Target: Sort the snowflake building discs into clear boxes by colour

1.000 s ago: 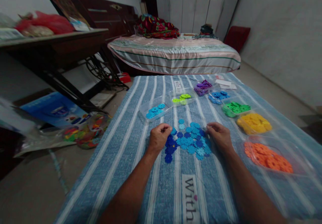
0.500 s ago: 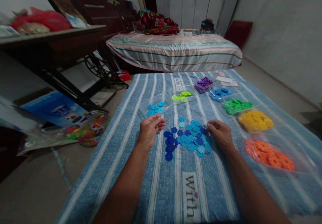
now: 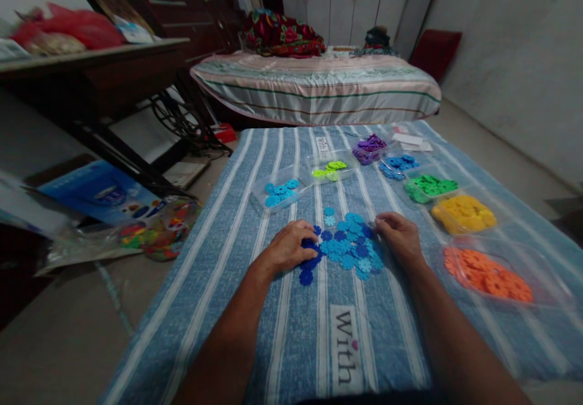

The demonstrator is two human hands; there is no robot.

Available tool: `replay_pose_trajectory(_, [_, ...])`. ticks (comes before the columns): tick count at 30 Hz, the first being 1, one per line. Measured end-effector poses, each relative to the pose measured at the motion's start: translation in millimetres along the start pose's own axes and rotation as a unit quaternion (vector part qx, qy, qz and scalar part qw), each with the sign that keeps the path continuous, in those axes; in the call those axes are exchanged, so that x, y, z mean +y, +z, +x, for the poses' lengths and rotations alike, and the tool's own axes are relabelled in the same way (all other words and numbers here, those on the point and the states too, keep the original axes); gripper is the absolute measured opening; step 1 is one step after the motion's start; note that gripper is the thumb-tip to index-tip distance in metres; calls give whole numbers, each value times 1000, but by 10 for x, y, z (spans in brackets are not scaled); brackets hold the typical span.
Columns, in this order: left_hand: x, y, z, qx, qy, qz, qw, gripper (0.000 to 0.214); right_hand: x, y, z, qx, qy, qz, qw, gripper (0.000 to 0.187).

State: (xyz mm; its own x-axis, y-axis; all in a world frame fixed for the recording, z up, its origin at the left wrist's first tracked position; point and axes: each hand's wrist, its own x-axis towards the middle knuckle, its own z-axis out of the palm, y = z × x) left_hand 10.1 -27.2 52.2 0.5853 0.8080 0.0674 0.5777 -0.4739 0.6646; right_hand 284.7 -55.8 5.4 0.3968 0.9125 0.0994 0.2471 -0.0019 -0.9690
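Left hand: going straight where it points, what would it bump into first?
The left hand would likely meet the dark-blue flower-shaped discs first, lighter-blue discs beyond; whether it touches the nearest is unclear.

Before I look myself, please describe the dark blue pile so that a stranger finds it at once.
On the blue striped cloth, look for the left hand. The dark blue pile is partly hidden by it. Its deep colour sets it apart from the mostly light blue pile to the right.
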Motion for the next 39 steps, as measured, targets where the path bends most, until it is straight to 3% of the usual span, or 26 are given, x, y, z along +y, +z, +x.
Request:
replay_pose_trajectory(7, [-77,-8,-11,37,-3,31,999,19,-7,2,1,-1,12,8,1000,35])
replay_pose_trajectory(12, [-68,19,-21,14,-3,51,999,19,-12,1,-5,-4,16,13,1000,33])
replay_pose_trajectory(19, [-159,59,-18,45,-4,91,995,24,-28,-5,-6,-6,18,14,1000,33])
replay_pose_trajectory(22, [-96,30,-19,15,-6,98,995,23,-8,-1,-1,-5,21,14,1000,34])
replay_pose_trajectory(29, [107,-102,-41,-123,-49,104,986,17,28,6,8,-4,14,14,1000,32])
replay_pose_trajectory(34, [151,-132,-49,-134,-52,99,985,21,41,7,11,-4,9,15,1000,34])
replay_pose_trajectory(39, [129,-118,-52,-110,-59,67,990,8,59,6,13,-7,9,18,1000,31])
